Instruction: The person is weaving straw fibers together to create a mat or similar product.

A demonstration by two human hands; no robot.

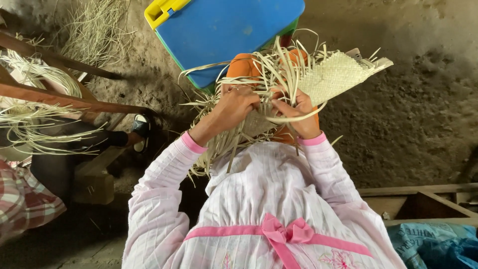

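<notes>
White top with fine pale-pink stripes, long sleeves ending in solid pink cuffs [193, 143] just behind the fingers. A pink ribbon band crosses the front, tied in a bow [282, 232]; pink flower embroidery [340, 259] sits below it.

Pale half-woven straw mat [334, 74], loose strips trailing, tilted.

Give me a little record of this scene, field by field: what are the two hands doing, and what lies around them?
Left hand: pinches pale straw strips at the weave's loose edge
Right hand: grips the half-woven pale straw mat from below
Loose strips: hang over the lap
Behind the hands: blue plastic stool with yellow corner
Ground: bare brown earth floor
Left side: bundle of raw straw
</notes>
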